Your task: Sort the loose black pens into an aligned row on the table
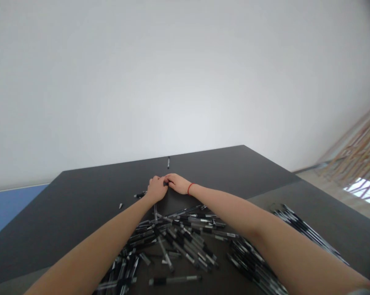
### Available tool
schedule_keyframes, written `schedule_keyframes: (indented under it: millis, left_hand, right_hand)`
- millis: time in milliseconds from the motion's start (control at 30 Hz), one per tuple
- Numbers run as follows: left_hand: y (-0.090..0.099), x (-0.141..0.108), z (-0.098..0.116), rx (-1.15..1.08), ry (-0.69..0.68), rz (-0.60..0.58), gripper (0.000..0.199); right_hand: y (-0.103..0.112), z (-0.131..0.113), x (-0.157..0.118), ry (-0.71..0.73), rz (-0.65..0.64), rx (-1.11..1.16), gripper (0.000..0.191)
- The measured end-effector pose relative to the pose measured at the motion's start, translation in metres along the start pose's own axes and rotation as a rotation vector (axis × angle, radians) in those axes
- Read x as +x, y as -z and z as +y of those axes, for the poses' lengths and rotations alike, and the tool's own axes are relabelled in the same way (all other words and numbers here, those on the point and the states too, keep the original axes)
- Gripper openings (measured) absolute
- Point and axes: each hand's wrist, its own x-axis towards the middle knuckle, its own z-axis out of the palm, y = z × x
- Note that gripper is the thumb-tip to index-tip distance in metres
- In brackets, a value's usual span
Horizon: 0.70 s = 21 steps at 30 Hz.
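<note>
My left hand [157, 189] and my right hand [178, 184] meet over the far part of the dark table [105, 192], fingertips touching. Both are closed, with fingers curled downward. A small dark spot shows between them; whether it is an object or bare table I cannot tell. A red string circles my right wrist. Beside my left hand a black pen part [139, 195] pokes out, partly hidden. Nearer to me, between my forearms, lies a loose heap of clear-barrelled pens [185, 239] with black grips and caps, pointing many ways.
One pen [168, 162] lies by the table's back edge, near the white wall [185, 82]. A small cap-like piece [120, 205] rests at left. Aligned thin pens or refills [307, 229] lie at right, and a denser bundle [249, 262] is partly under my right forearm.
</note>
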Motion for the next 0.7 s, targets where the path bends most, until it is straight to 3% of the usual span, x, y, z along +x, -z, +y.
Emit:
schedule_keyframes:
  millis: [267,467,600,700]
  left_hand:
    - [0.017,-0.077,0.022,-0.033,-0.108,-0.091,0.03]
    - [0.03,-0.131,0.034,-0.061,-0.198,-0.078,0.016]
    - [0.037,-0.157,0.041,-0.063,-0.223,-0.058,0.017]
    - [0.042,-0.17,0.046,-0.07,-0.246,-0.056,0.016]
  right_hand:
    - [0.008,-0.052,-0.061,0.049,-0.036,0.103,0.022]
    - [0.015,-0.081,-0.097,-0.007,-0.121,0.115,0.035]
    - [0.024,-0.079,-0.093,-0.12,-0.168,0.102,0.031]
    - [0.033,-0.065,-0.066,-0.237,-0.154,0.045,0.03]
